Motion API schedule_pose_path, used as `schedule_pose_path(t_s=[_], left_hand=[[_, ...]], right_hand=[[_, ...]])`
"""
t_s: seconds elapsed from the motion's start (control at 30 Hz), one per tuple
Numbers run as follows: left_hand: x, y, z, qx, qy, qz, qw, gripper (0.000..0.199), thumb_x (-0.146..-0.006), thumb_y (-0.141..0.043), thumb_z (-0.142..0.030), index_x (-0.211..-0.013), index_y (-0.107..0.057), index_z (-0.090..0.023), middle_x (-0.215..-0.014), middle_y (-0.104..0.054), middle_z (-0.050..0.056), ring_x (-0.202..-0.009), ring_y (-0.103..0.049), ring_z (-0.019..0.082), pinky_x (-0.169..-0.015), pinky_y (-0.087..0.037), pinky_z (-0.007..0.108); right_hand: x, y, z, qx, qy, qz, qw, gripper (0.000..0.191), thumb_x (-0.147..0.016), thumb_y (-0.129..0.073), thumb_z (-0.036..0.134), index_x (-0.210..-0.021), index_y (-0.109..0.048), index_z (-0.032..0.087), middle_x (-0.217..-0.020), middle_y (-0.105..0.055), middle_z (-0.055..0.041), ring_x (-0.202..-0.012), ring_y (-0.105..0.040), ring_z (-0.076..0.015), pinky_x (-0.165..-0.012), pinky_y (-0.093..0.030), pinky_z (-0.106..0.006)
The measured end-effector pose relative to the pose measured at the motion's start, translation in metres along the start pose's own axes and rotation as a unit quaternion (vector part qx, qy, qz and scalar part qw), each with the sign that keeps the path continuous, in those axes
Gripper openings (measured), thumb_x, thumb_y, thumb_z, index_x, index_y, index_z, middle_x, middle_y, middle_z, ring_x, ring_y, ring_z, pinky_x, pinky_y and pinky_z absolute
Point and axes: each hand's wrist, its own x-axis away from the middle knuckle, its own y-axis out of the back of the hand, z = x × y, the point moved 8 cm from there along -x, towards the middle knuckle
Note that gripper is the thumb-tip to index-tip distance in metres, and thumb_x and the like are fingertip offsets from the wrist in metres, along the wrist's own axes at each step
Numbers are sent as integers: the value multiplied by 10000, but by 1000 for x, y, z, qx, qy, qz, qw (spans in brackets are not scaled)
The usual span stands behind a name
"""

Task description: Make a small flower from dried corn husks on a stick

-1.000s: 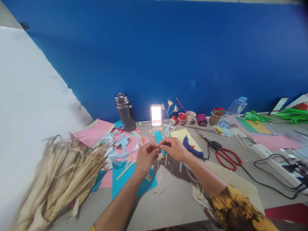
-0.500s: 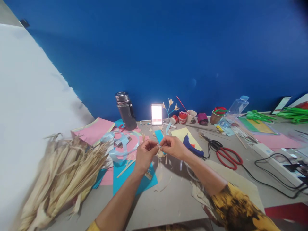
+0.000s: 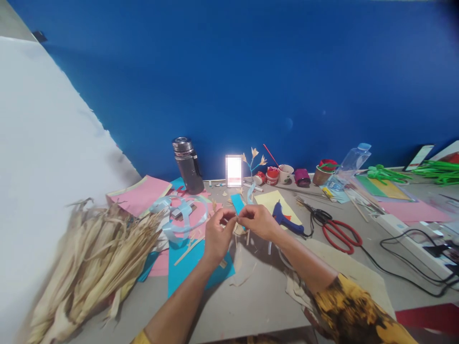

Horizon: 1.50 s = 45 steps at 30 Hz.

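Note:
My left hand [image 3: 218, 235] and my right hand [image 3: 258, 221] meet at the middle of the table, thumbs and fingertips pinched together. Between the fingertips is a small pale piece, too small to make out clearly; it looks like husk. Pale strips hang just below the fingers. Behind the hands lies a blue strip [image 3: 237, 203]. A stem with pale husk flowers [image 3: 254, 153] stands further back. The blue glue gun [image 3: 287, 220] rests on yellow paper [image 3: 274, 197], right of my right hand. Blue paper [image 3: 179, 272] lies under my left forearm.
Dried corn husks [image 3: 96, 258] are heaped at the left. A dark flask [image 3: 190, 169] stands behind. To the right are red-handled scissors [image 3: 340, 236], a power strip [image 3: 412, 248] with cables, a clear bottle [image 3: 349, 165], a paper cup [image 3: 286, 174] and green stems [image 3: 437, 169].
Both hands stay together in nearly the same place. The fingers have shifted slightly around the small piece, and my left hand has turned a little.

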Motion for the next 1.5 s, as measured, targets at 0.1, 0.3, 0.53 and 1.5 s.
schedule_pose_path(t_s=[0.1,0.3,0.53,1.5], left_hand=[[-4,-5,21,150,121,29,981,252,-668,-781,-327,-802,-629,-177,-726,-623,3,-678,-574,142,-651,-454,263],[-5,-6,21,171,144,45,974,235,-668,-772,-323,-718,-597,-175,-655,-589,-15,-628,-556,127,-607,-426,239],[3,3,-13,-68,-58,-18,996,105,-827,-616,-260,-814,-693,-190,-844,-661,45,-759,-575,171,-672,-422,265],[1,-12,27,270,140,27,952,205,-734,-728,-313,-806,-597,-171,-548,-543,-50,-519,-497,81,-539,-383,202]], right_hand=[[0,-4,1,-93,-9,28,995,166,-713,-711,322,-702,-659,165,-584,-581,26,-530,-502,-100,-505,-393,-221],[1,-11,-6,-186,-59,39,980,250,-682,-753,387,-725,-677,153,-607,-582,19,-518,-453,-78,-463,-335,-197],[1,-4,2,-101,-5,-37,994,211,-723,-713,360,-736,-717,149,-574,-577,21,-527,-473,-95,-491,-378,-220],[6,-4,15,-66,46,-22,996,234,-772,-678,296,-962,-720,166,-664,-629,12,-583,-545,-119,-552,-425,-237]])
